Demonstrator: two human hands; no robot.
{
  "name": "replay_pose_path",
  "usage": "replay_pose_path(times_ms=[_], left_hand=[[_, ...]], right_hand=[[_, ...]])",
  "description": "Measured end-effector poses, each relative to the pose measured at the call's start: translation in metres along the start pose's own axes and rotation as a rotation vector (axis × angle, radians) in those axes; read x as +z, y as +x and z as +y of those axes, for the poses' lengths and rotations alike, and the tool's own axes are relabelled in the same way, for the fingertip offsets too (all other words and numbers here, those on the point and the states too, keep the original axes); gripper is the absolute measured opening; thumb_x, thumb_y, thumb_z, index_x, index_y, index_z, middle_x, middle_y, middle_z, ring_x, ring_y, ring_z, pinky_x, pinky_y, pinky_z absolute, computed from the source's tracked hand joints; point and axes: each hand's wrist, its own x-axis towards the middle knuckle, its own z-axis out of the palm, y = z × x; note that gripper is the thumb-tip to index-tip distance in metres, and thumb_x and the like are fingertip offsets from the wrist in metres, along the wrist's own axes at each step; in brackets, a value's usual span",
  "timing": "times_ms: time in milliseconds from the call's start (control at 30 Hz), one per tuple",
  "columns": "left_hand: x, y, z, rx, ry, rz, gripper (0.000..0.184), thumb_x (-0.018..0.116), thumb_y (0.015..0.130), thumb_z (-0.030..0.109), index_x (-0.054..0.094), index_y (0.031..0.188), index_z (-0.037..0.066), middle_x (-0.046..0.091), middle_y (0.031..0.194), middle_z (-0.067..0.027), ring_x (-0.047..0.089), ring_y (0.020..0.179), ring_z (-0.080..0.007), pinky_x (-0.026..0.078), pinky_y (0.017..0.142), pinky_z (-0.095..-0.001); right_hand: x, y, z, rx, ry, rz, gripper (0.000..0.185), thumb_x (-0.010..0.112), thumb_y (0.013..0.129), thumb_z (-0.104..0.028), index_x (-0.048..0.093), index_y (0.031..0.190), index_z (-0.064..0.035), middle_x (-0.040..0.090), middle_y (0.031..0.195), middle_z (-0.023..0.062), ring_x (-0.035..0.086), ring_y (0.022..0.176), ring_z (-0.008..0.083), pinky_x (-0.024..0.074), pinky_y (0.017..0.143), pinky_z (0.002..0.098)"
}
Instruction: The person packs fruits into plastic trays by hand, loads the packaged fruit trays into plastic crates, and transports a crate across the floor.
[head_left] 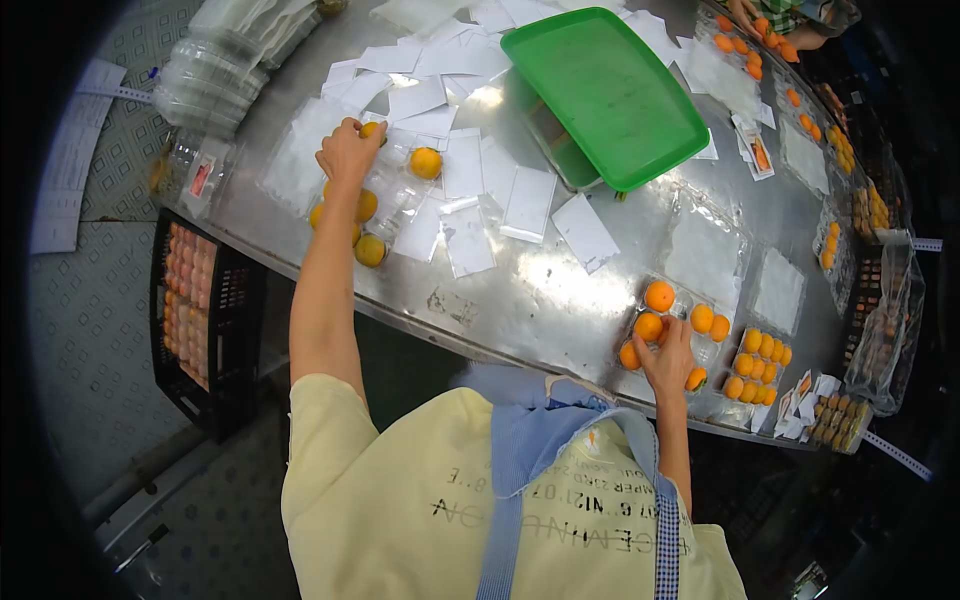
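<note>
A pale yellow short-sleeved shirt (pixel 390 500) with dark printed lettering (pixel 585 533) shows under blue straps (pixel 500 540), one checked.

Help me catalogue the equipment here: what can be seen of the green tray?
The green tray is a plain, bright rectangle with rounded corners and a low raised rim, apparently plastic. It sits askew over a clear-sided container on the metal table, hiding most of that container. Nothing lies in it; no hand touches it.

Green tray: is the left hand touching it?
No, the left hand has its fingers on an orange fruit, with white cards lying between it and the green tray.
</note>
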Motion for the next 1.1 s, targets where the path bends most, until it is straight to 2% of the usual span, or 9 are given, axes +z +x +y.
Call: replay_pose_path(times_ms=[167,367,533,567,667,767,867,933,1100], left_hand=[[0.006,0.022,-0.005,-0.11,0.035,-0.108,0.052,0.06,0.072,0.051,0.064,0.103,0.009,0.065,0.1,-0.0142,0.059,0.099,-0.0299,0.042,0.084,-0.0447],[0.004,0.017,-0.011,0.06,-0.056,-0.148,0.047,0.058,0.07,0.044,0.066,0.103,0.011,0.065,0.102,-0.0105,0.059,0.101,-0.0296,0.044,0.088,-0.0413],[0.023,0.025,-0.024,0.092,0.01,-0.111,0.055,0.06,0.073,0.054,0.064,0.109,0.012,0.062,0.109,-0.0096,0.057,0.104,-0.0288,0.044,0.086,-0.045],[0.027,0.025,-0.027,0.108,0.068,-0.081,0.062,0.058,0.074,0.061,0.063,0.112,0.013,0.06,0.112,-0.0109,0.056,0.105,-0.0293,0.044,0.086,-0.0461],[0.022,0.014,-0.019,0.168,0.047,0.189,0.064,0.058,0.075,0.06,0.059,0.118,0.012,0.058,0.113,-0.0136,0.056,0.104,-0.0302,0.044,0.086,-0.0459],[-0.003,-0.028,0.013,0.348,-0.374,0.343,0.039,0.065,0.081,0.032,0.06,0.112,0.009,0.059,0.106,-0.0114,0.058,0.093,-0.0241,0.046,0.081,-0.0347],[-0.023,-0.091,0.052,0.524,-0.591,0.401,0.028,0.066,0.081,0.014,0.061,0.108,0.006,0.059,0.1,-0.0093,0.056,0.085,-0.0211,0.046,0.077,-0.0307],[-0.02,-0.13,0.072,0.696,-0.673,0.426,0.026,0.066,0.08,0.004,0.06,0.105,0.004,0.058,0.097,-0.0082,0.055,0.081,-0.0195,0.045,0.074,-0.0291],[0.005,-0.231,0.118,0.69,-0.91,0.071,0.025,0.062,0.077,-0.005,0.059,0.101,0.001,0.056,0.094,-0.0075,0.053,0.073,-0.0138,0.045,0.067,-0.0242]], right_hand=[[0.003,0.002,0.002,-0.002,-0.029,-0.002,0.05,0.075,0.067,-0.032,0.054,0.103,-0.0051,0.054,0.099,0.0111,0.059,0.082,0.0305,0.0486,0.063,0.0395],[0.003,0.002,0.001,-0.001,-0.015,0.007,0.05,0.076,0.066,-0.034,0.054,0.1,-0.0049,0.054,0.096,0.0107,0.059,0.081,0.0298,0.048,0.062,0.039],[0.01,0.004,0.018,-0.064,0.043,0.046,0.05,0.076,0.065,-0.037,0.055,0.098,-0.0057,0.055,0.09,0.011,0.058,0.077,0.0272,0.0469,0.061,0.0374],[0.01,0.004,0.02,-0.063,0.055,0.061,0.05,0.075,0.065,-0.038,0.055,0.098,-0.0056,0.055,0.09,0.0106,0.058,0.074,0.0257,0.0467,0.061,0.0368],[-0.003,0.002,0.022,0.086,0.38,0.022,0.048,0.077,0.067,-0.028,0.055,0.1,-0.0029,0.056,0.091,0.0083,0.059,0.073,0.0171,0.0476,0.059,0.029],[-0.022,-0.005,0.021,0.145,0.683,-0.012,0.048,0.077,0.069,-0.015,0.051,0.107,-0.002,0.058,0.099,0.0079,0.06,0.085,0.0141,0.051,0.064,0.0233],[-0.024,-0.016,0.022,0.157,0.923,-0.066,0.054,0.074,0.07,-0.007,0.045,0.115,-0.0016,0.057,0.11,0.0096,0.059,0.099,0.0171,0.0531,0.072,0.0237],[-0.016,-0.024,0.027,0.128,0.931,-0.034,0.054,0.074,0.07,-0.006,0.045,0.116,-0.0011,0.057,0.109,0.0095,0.059,0.098,0.0166,0.053,0.072,0.0238],[-0.008,-0.047,0.043,0.164,1.048,-0.086,0.055,0.074,0.068,-0.004,0.047,0.116,-0.0005,0.057,0.107,0.0081,0.059,0.097,0.0143,0.051,0.076,0.0233]])
